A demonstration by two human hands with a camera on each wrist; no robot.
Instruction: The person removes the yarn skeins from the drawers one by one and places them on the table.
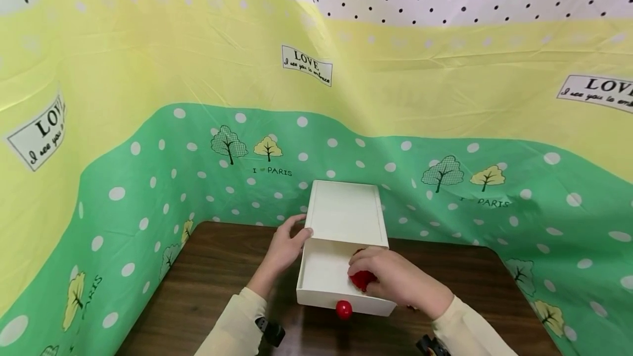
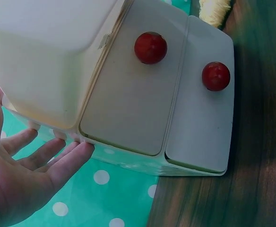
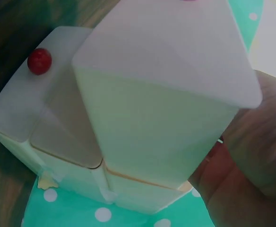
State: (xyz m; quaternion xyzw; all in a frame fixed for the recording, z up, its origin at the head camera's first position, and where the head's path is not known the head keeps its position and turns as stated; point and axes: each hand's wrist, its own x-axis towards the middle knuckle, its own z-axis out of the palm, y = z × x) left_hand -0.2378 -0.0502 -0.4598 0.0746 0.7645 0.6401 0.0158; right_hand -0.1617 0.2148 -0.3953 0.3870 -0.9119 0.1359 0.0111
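One red object (image 1: 362,280), shape mostly covered, was in the right part of the extended drawer (image 1: 318,296), gripped by the right hand (image 1: 395,276). Drawer: smooth, white, boxy; glossy round red knob (image 1: 343,310). Left hand (image 1: 283,246), fingers loosely extended, touched the white cabinet's (image 1: 346,210) side. Beneath: dark wood-grain tabletop (image 1: 212,284). Behind: creased, dotted cloth (image 1: 148,191).
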